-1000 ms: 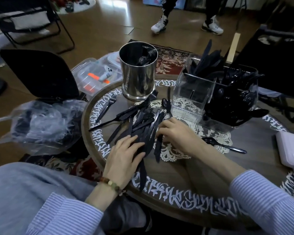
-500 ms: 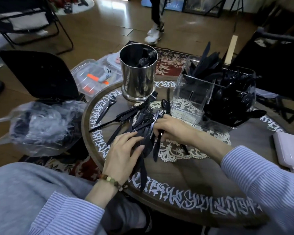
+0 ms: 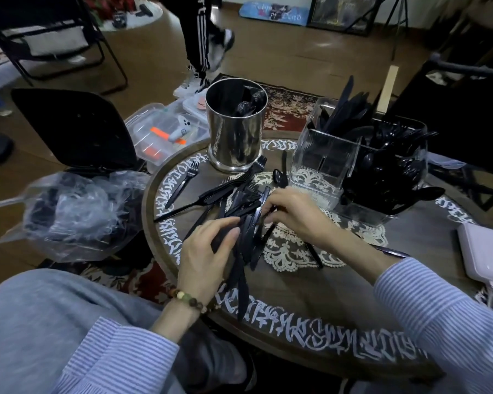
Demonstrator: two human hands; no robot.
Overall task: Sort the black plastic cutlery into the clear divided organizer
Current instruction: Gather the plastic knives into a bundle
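A heap of black plastic cutlery lies on the round table, with a lone fork off to its left. My left hand is curled around a bundle of black knives at the heap's near edge. My right hand reaches in from the right, its fingers pinching black pieces in the heap. Behind it stands the clear divided organizer. Its near-left cell holds nothing, the back cell has knives, and the right cells are full of spoons.
A shiny metal cup with a few wrapped pieces stands at the table's far edge. A crumpled plastic bag and a black chair sit to the left, a white case at the right edge. A person's legs walk across the floor beyond.
My left hand has curled tighter around the knives. My right hand has shifted a little left into the heap. The person in the background has walked leftward.
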